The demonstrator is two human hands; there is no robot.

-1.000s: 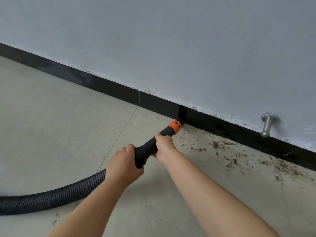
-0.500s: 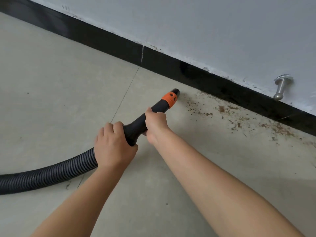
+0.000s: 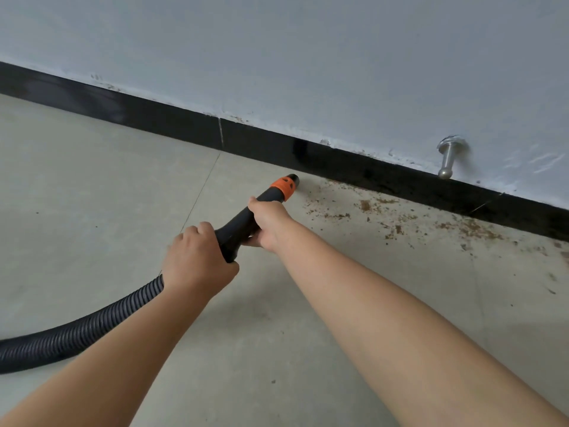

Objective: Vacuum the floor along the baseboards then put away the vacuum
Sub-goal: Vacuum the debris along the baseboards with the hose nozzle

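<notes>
Now both hands (image 3: 197, 257) on nozzle (image 3: 261, 208)

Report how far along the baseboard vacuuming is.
Done: floor left of the nozzle looks clean. In hand: both the left hand and right hand grip the hose handle. Left: brown debris along the baseboard, then storing the vacuum.

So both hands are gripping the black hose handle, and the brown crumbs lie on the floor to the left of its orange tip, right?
Not quite. The head view shows the brown crumbs to the right of the orange tip, along the black baseboard. The rest holds: the left hand and the right hand both grip the black hose handle.
</notes>
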